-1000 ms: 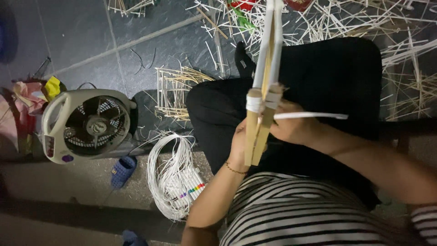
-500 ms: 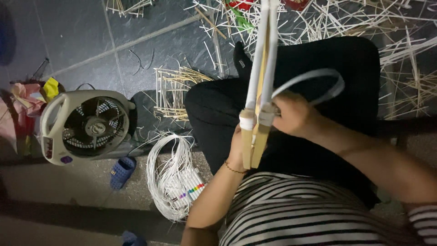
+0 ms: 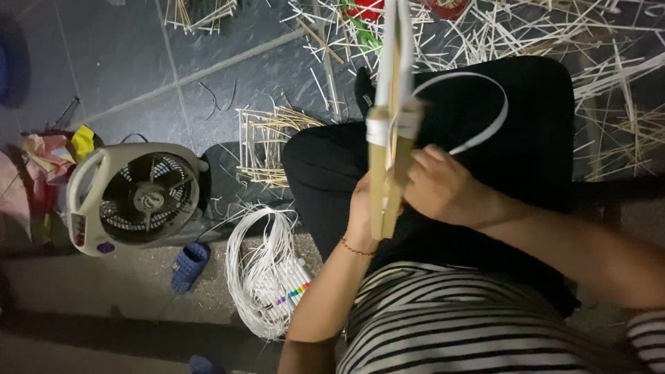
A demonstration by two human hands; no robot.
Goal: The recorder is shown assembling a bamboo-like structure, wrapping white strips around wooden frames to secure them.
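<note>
Across the dark floor [image 3: 138, 62] lie scattered pale sticks [image 3: 609, 41], thickest at the far right. At the near left stands a white fan [image 3: 135, 197], facing up, with a blue slipper [image 3: 188, 264] just beside it and a coil of white strip [image 3: 267, 273] to its right. Between fan and lap sits a small stick frame [image 3: 267, 142].

Over the black lap [image 3: 526, 118] the person holds a pair of wooden slats [image 3: 388, 173] upright, reaching to the far edge of the view. The left hand [image 3: 361, 208] is closed round their lower part, mostly hidden behind them. The right hand [image 3: 443, 183] rests against the slats with fingers curled, pinching a white strip [image 3: 485, 131] that loops out to the right and comes back to a white binding [image 3: 388, 125] wound round the slats.

By my reading the step in hand is lashing the slats together, mid-wrap. The next move would call for drawing the loop snug against the binding while the left hand keeps the slats from twisting.
</note>
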